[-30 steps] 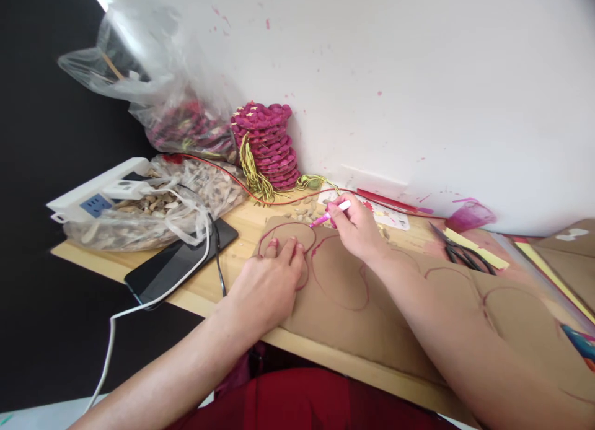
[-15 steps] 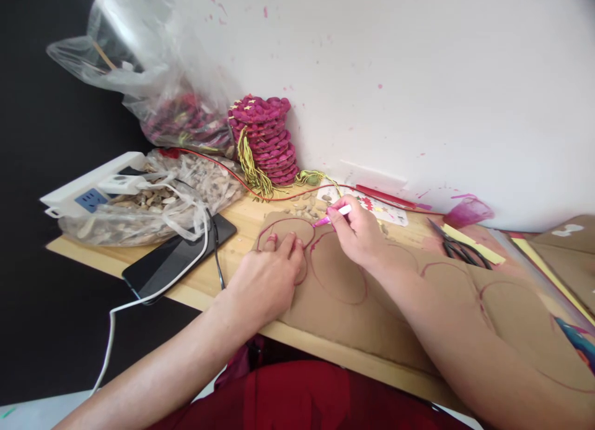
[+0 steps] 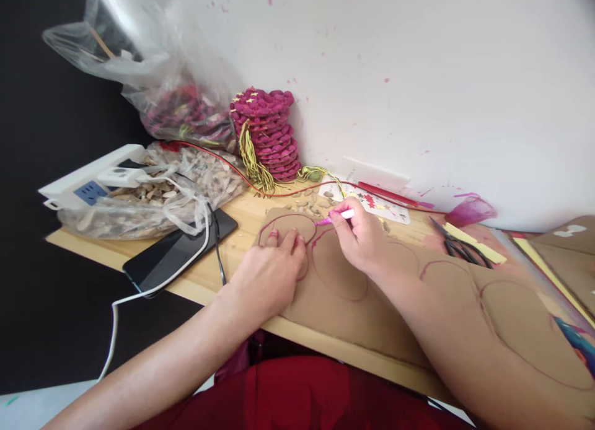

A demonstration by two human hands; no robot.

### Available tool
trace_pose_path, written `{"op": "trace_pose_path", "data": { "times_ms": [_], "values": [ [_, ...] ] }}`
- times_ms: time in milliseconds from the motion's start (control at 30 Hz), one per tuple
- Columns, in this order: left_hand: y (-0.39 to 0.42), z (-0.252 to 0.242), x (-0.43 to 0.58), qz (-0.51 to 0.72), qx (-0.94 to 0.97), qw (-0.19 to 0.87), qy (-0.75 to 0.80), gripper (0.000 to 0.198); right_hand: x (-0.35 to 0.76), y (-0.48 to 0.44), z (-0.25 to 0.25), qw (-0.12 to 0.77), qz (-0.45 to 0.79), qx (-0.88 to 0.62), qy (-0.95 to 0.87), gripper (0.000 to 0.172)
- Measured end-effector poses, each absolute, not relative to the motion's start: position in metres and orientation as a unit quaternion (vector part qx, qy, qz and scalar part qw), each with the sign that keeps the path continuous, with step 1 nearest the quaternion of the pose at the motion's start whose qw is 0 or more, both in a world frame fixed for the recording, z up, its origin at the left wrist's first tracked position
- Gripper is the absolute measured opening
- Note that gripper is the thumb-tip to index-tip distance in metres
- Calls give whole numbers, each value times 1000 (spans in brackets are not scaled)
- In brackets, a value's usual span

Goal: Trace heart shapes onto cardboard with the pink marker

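Observation:
My right hand (image 3: pixel 365 238) grips a white marker (image 3: pixel 344 215) with a magenta tip, which meets the right side of a round outline on a brown cardboard sheet (image 3: pixel 334 321). Inside that outline, my left hand (image 3: pixel 272 272) lies with its fingers on the cardboard, a ring on one of them. Its palm hides part of the outline; whether a separate disc lies underneath I cannot tell. Several more magenta circles (image 3: pixel 341 298) are drawn across the sheet, some partly covered by my right forearm.
Behind the sheet stands a magenta woven stack (image 3: pixel 274 136) with yellow-green tassels. At left are a power strip (image 3: pixel 88 182), a bag of stone-like pieces (image 3: pixel 204 176) and a phone (image 3: pixel 181 250). Black scissors (image 3: pixel 460 247) lie at right, near a red stick (image 3: pixel 388 194) by the wall.
The camera view has shifted slightly. My hands and the marker stay almost where they were, the tip still at the right side of the same outline.

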State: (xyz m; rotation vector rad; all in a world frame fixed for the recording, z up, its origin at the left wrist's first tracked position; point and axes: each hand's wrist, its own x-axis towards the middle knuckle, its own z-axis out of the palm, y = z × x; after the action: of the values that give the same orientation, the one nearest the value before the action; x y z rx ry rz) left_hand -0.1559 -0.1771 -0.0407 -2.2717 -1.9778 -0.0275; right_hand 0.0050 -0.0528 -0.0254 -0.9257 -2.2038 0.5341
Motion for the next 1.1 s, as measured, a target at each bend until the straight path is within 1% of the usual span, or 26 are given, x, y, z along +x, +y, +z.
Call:
{"op": "trace_pose_path", "data": {
  "times_ms": [267,400,633,833,1100],
  "values": [
    [-178,-40,-154,-20,-756,68,-650,50,10,-73,-33,343,169,-331,-862,14],
    [-178,-40,-154,-28,-753,76,-653,48,11,-80,-35,340,180,-305,-871,12],
    [-179,-42,-153,-27,-748,69,-659,49,12,-77,-33,343,196,-341,-853,15],
    [-178,-40,-152,-24,-751,75,-656,50,9,-85,-35,345,175,-294,-874,11],
    [-180,-43,-154,-26,-748,79,-659,48,10,-92,-38,329,212,-302,-869,11]
  ]
}}
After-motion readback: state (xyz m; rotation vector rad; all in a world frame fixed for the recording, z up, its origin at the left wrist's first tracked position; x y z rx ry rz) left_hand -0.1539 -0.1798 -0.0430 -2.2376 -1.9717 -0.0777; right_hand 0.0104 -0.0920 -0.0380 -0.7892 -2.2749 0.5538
